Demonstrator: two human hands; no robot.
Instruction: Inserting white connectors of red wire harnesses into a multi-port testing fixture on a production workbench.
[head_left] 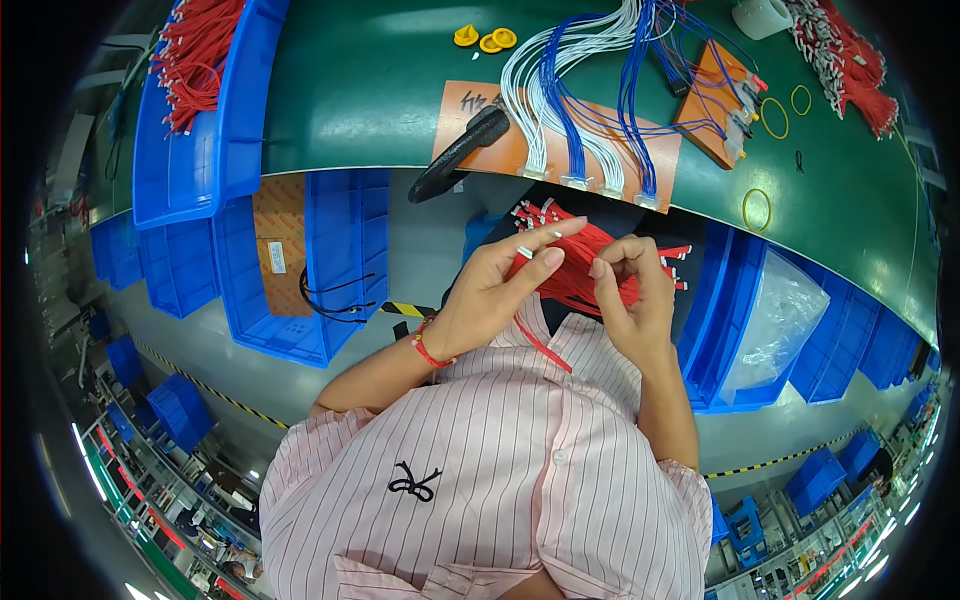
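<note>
My left hand [497, 278] is closed in a loose pinch, with a small white connector [524, 253] showing between its fingers. A red wire [541, 345] hangs below that hand, over my striped shirt. Beside it, my right hand [637, 295] has thumb and index finger pressed together; what sits between them is too small to tell. Behind and under both hands lies a bundle of red wires [572, 262] with white connectors at the ends, resting over my lap below the table edge.
On the green table [360, 90] are an orange board [460, 105] with white and blue wires [575, 120], a black-handled tool [462, 155], yellow rings [757, 210] and a tape roll [762, 17]. Blue bins [345, 240] flank my lap; another blue bin [190, 165] holds red wires.
</note>
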